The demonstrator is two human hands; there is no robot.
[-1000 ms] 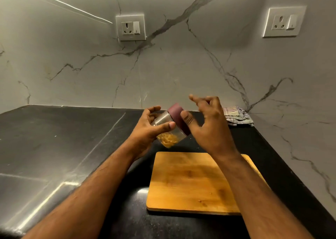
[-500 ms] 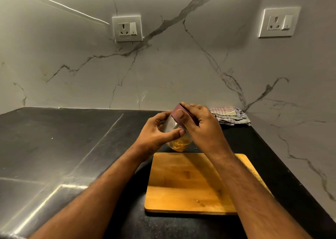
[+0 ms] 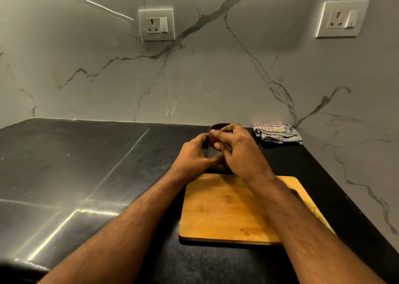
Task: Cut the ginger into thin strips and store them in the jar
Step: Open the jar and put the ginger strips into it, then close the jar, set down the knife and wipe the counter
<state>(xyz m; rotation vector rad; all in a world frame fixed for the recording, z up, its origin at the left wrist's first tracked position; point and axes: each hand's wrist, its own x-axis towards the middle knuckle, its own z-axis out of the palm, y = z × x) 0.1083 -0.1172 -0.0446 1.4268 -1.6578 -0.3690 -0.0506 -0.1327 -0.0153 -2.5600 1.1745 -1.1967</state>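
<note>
Black counter (image 3: pixel 86 154): cloth (image 3: pixel 277 132) right of gripped jar (image 3: pixel 216 140).

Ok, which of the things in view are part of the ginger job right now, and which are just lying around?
Part of the job:
- jar, held by the left hand
- maroon lid, gripped by the right hand
- wooden cutting board, only a few scraps left on it

Just lying about:
- folded checked cloth in the corner
- two wall sockets
</note>
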